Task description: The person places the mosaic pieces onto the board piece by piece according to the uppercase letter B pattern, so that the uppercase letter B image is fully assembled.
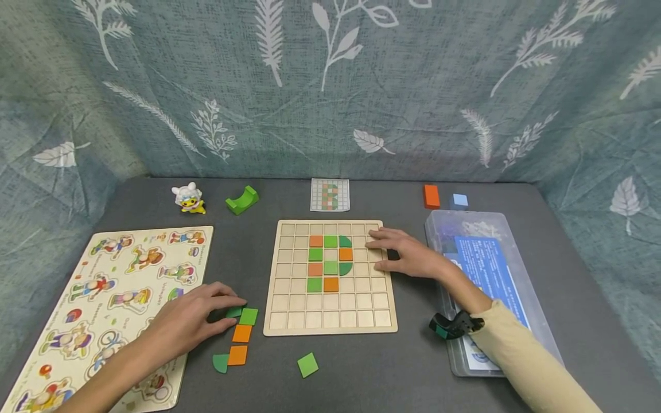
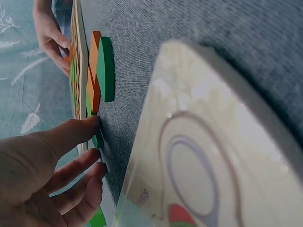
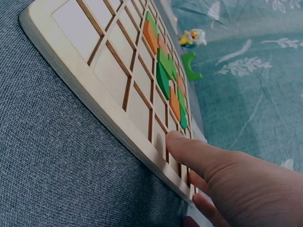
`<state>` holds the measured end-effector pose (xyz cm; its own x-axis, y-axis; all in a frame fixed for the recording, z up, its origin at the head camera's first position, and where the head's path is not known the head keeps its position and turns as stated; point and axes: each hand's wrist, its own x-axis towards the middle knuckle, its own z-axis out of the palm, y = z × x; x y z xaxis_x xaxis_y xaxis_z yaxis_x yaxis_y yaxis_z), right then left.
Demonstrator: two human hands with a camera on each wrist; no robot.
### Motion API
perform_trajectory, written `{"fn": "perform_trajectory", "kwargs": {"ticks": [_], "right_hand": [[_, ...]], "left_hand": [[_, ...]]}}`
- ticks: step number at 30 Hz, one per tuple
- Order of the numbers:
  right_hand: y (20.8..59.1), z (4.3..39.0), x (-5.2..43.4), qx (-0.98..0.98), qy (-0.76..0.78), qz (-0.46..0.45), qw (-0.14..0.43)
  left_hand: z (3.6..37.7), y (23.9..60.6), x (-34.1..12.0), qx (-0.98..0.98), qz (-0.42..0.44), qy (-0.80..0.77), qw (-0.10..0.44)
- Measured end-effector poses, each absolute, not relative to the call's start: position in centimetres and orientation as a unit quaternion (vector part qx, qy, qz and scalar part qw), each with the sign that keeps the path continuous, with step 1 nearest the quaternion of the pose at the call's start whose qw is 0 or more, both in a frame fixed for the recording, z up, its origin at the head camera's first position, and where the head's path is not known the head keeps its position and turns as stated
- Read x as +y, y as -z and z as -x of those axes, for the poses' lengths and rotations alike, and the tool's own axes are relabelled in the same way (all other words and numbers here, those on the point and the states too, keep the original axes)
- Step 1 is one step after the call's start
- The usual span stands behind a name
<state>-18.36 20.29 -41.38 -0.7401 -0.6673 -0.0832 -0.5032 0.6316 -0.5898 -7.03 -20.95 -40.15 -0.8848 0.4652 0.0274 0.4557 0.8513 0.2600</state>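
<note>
My left hand (image 1: 188, 315) pinches a dark green quarter-circle tile (image 1: 233, 311) between thumb and fingers, just left of the wooden grid board (image 1: 330, 331). In the left wrist view, that tile (image 2: 98, 140) shows between thumb and fingertips, low over the dark cloth. Beside it lie a light green square tile (image 1: 249, 316), two orange square tiles (image 1: 242, 333), and another green quarter-circle tile (image 1: 220, 362). My right hand (image 1: 408, 252) lies with fingers extended at the board's right side, fingertips over the outer cells. Orange and green tiles (image 1: 330, 267) fill several of the board's middle cells.
A pattern card (image 1: 330, 195) lies behind the board. One light green tile (image 1: 307, 365) sits in front. At left is a picture puzzle board (image 1: 198, 252); at right, a clear plastic case (image 1: 439, 223) under my forearm. A toy figure (image 1: 189, 198) and loose blocks (image 1: 431, 196) stand at the back.
</note>
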Motion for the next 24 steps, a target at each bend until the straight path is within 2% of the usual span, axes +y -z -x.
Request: {"fn": "perform_trajectory", "kwargs": {"ticks": [24], "right_hand": [[41.45,18.34,20.39,0.889,0.281,0.331,0.145]], "left_hand": [[7.57,40.29,-20.01,0.966,-0.227,-0.124,-0.003]]}}
